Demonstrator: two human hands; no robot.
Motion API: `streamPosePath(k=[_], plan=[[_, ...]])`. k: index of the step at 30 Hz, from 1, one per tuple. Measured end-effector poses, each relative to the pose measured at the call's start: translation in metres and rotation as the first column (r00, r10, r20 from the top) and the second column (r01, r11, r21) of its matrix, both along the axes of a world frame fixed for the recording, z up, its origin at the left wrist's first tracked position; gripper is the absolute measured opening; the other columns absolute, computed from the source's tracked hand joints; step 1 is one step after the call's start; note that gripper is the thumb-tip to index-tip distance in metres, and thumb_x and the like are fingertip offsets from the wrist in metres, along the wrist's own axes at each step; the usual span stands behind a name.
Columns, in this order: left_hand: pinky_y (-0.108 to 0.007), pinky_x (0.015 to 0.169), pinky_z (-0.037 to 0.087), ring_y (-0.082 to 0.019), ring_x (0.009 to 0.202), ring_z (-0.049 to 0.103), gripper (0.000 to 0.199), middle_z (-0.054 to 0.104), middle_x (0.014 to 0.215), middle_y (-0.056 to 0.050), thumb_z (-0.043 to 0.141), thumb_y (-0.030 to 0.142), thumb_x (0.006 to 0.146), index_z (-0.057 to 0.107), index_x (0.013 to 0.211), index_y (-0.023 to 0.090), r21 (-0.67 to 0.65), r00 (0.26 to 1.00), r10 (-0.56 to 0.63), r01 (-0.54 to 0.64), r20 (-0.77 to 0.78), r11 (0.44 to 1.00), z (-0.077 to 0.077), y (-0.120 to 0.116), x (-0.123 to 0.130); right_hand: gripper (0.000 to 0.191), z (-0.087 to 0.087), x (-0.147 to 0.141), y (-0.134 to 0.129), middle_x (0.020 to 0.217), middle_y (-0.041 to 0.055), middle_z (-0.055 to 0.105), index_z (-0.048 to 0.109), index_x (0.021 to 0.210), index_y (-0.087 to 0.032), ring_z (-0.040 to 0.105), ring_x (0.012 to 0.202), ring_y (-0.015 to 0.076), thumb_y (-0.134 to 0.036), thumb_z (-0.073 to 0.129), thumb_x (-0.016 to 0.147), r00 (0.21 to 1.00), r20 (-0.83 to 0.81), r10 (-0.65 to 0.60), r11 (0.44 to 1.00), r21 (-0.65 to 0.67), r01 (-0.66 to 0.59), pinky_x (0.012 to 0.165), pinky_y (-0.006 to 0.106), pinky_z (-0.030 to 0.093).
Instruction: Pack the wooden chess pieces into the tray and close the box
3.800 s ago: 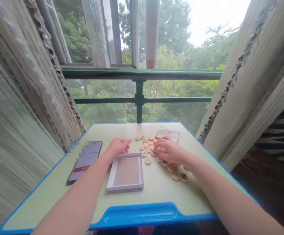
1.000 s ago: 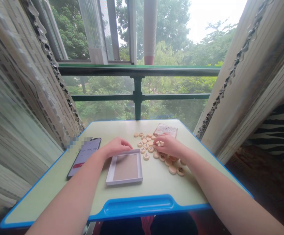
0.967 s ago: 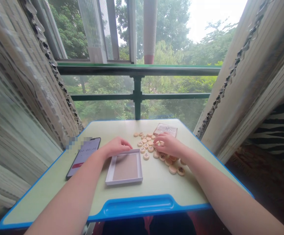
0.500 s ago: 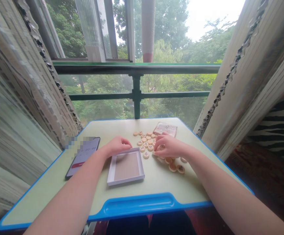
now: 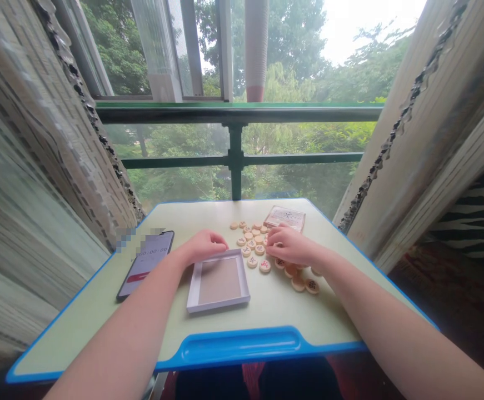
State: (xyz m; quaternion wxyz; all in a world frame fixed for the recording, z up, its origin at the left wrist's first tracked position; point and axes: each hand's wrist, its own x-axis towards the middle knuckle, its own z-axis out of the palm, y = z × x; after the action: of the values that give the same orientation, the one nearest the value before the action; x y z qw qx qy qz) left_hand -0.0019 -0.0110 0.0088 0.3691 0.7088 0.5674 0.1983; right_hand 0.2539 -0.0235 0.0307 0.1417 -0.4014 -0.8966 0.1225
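Round wooden xiangqi pieces [image 5: 252, 261] with red or black characters lie loosely spread on the table's right half; some are face down or bare on top. My right hand [image 5: 290, 244] is over them, fingers bent down among the pieces, its fingertips partly hidden. One piece with a red character [image 5: 265, 266] lies just in front of those fingers. Left of the pieces sits an open shallow white box [image 5: 219, 282] with a bare brown bottom. At its far left corner is my left hand [image 5: 203, 245], closed with curled fingers against the rim.
A phone [image 5: 148, 264] showing a zeroed timer lies at the left. Behind the pieces is a flat printed lid [image 5: 287, 218]. The pale table [image 5: 112, 339] has a blue edge and a molded front tray [image 5: 242, 342]. Curtains and a window railing [image 5: 242, 115] stand beyond.
The red-character piece, previously under my right fingers, now lies uncovered in front of them. My right hand has drawn slightly back from it. My left hand and the box stay together.
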Motion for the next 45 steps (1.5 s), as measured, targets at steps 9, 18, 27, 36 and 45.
streamPosePath(k=[9,18,27,36,45], plan=[[-0.023,0.054,0.036,-0.014,0.062,0.052,0.025,0.063,0.067,0.000,0.054,0.031,0.059,0.069,0.073,0.017,0.000,1.000,-0.008,0.008,-0.025,1.000,0.0001,0.0008,0.0012,0.014,0.0035,0.0072,0.0012,0.086,0.0068,0.062,0.071,0.077,-0.021,0.051,0.087,0.0227,-0.026,0.058,0.072,0.992,-0.002,-0.125,0.988,0.087,0.124,0.081,0.035,0.039],[-0.023,0.058,0.037,-0.015,0.067,0.052,0.025,0.062,0.068,0.000,0.054,0.033,0.059,0.069,0.072,0.017,-0.011,1.000,-0.015,0.015,-0.005,1.000,-0.0010,0.0009,0.0019,0.012,0.0026,0.0083,0.0026,0.081,0.0049,0.063,0.067,0.073,-0.021,0.051,0.085,0.0225,-0.029,0.058,0.070,0.986,0.064,-0.154,0.987,0.052,0.151,0.072,0.031,0.040],[-0.023,0.054,0.033,-0.013,0.061,0.045,0.024,0.055,0.060,0.001,0.052,0.030,0.056,0.068,0.067,0.016,-0.042,1.000,0.000,0.000,0.015,0.999,0.0023,-0.0022,0.0062,0.014,0.0022,0.0100,0.0023,0.075,0.0042,0.062,0.063,0.067,-0.021,0.050,0.086,0.0226,-0.035,0.061,0.068,0.981,0.105,-0.164,0.986,0.044,0.161,0.069,0.029,0.040],[-0.023,0.053,0.032,-0.013,0.060,0.045,0.024,0.054,0.059,0.001,0.052,0.031,0.055,0.068,0.066,0.016,-0.037,1.000,0.001,0.000,0.030,0.999,0.0020,-0.0018,0.0059,0.010,0.0033,0.0036,-0.0006,0.080,0.0013,0.067,0.066,0.074,-0.022,0.050,0.087,0.0221,-0.026,0.058,0.071,0.993,0.074,-0.091,0.996,-0.009,0.092,0.078,0.032,0.039],[-0.024,0.057,0.036,-0.015,0.065,0.049,0.025,0.059,0.064,0.000,0.050,0.027,0.054,0.068,0.068,0.016,-0.049,0.999,-0.034,0.036,0.039,0.998,-0.0015,0.0015,0.0039,0.014,0.0031,0.0039,-0.0006,0.079,0.0022,0.066,0.067,0.078,-0.023,0.051,0.092,0.0231,-0.029,0.060,0.067,0.989,0.060,-0.136,0.988,-0.066,0.140,0.075,0.030,0.041]])
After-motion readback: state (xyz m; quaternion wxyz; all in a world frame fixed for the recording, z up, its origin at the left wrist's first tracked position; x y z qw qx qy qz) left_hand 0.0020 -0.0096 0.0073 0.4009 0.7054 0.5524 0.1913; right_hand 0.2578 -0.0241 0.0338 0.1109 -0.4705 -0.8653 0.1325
